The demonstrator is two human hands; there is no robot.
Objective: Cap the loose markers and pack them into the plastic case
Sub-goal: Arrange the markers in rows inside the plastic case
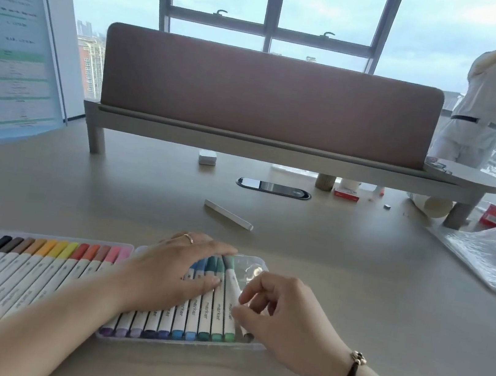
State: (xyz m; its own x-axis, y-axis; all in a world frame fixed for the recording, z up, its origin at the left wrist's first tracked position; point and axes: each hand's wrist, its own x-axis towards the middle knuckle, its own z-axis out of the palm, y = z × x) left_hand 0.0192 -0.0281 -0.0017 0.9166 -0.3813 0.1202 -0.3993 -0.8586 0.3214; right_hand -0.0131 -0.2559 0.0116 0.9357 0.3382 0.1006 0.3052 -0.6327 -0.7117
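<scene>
Now the green marker (229, 294) lies at the right end of its row in the plastic case (257, 266) on the desk (323, 279). The right hand (282, 315) pinches it with curled fingers, likely to push it into its slot. The left hand (176, 270) lies flat, fingers together, holding the other markers (189, 311) down so they don't roll. One white marker (228, 215) waits farther back.

Markers (33, 278) lie in the plastic case (256, 266); one marker (228, 215) lies behind it.
</scene>
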